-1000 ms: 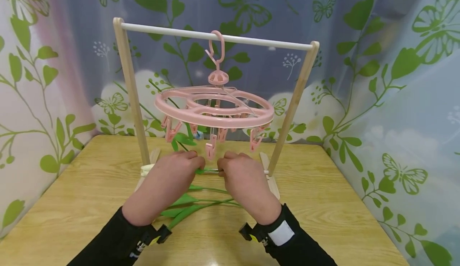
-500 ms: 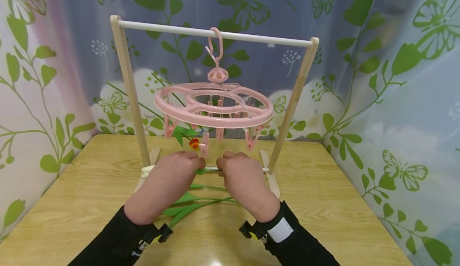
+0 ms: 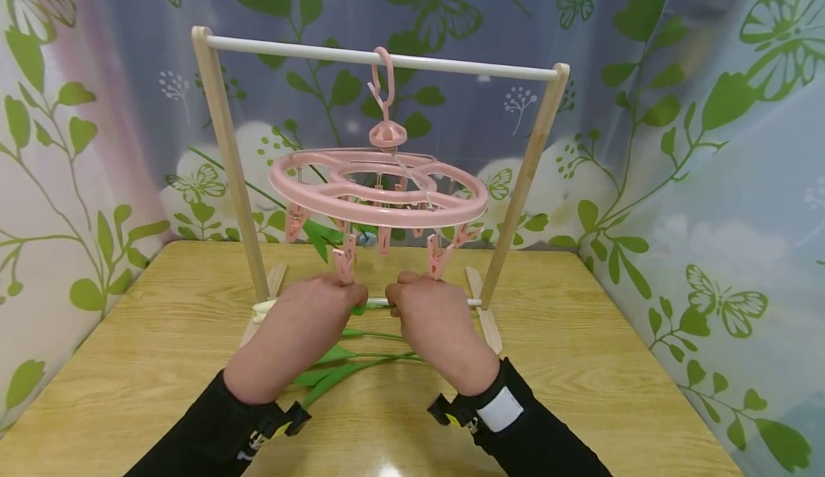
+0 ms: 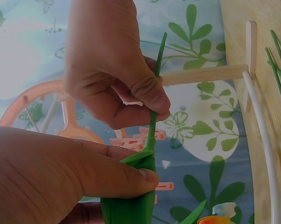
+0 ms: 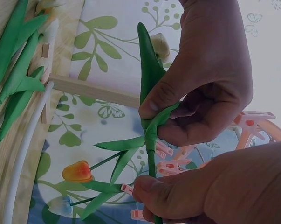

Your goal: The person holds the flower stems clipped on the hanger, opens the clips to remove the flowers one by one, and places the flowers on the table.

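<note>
Both hands work close together below the pink clip hanger [image 3: 380,198]. An artificial tulip with a cream bloom [image 5: 160,45] is between them. My left hand [image 3: 303,319] pinches it by the green leaves [image 5: 150,77], where they meet the stem. The right hand [image 3: 435,326] pinches the thin green stem [image 4: 153,123] between thumb and fingers, a short way from the left. Fingertips are largely hidden in the head view. Pink clips [image 3: 344,258] dangle just above the hands. An orange tulip [image 5: 77,171] and a blue tulip [image 5: 61,205] are near the hanger's clips; how they attach cannot be told.
A wooden stand with a white top bar [image 3: 451,65] carries the hanger. Its lower white rod [image 4: 266,140] crosses behind the hands. Several more tulips [image 3: 335,375] lie on the wooden table [image 3: 567,391] under the wrists. Patterned curtains [image 3: 696,176] enclose the back and sides.
The pink hanger has turned, so its clips and the flowers near them have shifted. Both hands keep their grip on the tulip with hardly any movement. The head view has tilted slightly.
</note>
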The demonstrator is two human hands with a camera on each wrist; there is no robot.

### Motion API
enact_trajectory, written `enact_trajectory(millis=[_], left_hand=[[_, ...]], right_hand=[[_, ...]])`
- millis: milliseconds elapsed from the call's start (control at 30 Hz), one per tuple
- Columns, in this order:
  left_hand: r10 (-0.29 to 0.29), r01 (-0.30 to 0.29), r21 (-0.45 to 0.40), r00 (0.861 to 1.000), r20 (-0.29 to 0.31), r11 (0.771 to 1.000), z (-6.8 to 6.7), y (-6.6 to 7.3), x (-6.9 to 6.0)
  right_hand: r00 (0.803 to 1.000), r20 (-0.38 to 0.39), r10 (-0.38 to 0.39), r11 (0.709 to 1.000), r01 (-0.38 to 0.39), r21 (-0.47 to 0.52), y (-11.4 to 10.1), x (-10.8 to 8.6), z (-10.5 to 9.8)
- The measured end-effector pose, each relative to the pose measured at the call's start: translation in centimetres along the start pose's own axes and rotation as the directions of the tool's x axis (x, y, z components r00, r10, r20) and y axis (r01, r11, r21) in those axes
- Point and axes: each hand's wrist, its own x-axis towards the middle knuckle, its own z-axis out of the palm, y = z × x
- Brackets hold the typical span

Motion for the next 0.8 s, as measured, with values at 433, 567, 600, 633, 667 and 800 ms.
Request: enact_trajectory(millis=[433,567,600,633,667,800], left_hand=[[-0.014,0.013,0.029,0.999,0.033,0.999,0.01,0.16,0.11],[-0.018,0.017,0.018,0.998,0.063,1.0,0.19,0.18,0.12],[-0.021,0.02,0.012,0.997,0.073,1.0,0.23,0.2,0.14],[-0.025,0.024,0.007,0.996,0.085,1.0,0.28,0.22,0.16],[-0.027,0.027,0.004,0.995,0.094,1.0,0.33,0.25,0.16],[-0.039,0.04,0.0,0.993,0.111,0.999,0.52,0.34,0.16]], right_hand=[[0.996,0.084,0.011,1.0,-0.011,-0.002,-0.23,0.19,-0.06],[0.995,0.102,0.011,1.0,-0.01,-0.006,-0.28,0.21,0.1],[0.995,0.104,0.011,1.0,-0.01,-0.008,-0.29,0.22,0.17],[0.995,0.102,0.009,1.0,-0.008,-0.012,-0.29,0.23,0.23],[0.995,0.099,0.007,1.0,-0.005,-0.018,-0.28,0.22,0.29],[0.997,0.071,0.0,1.0,0.002,-0.027,-0.24,0.17,0.46]])
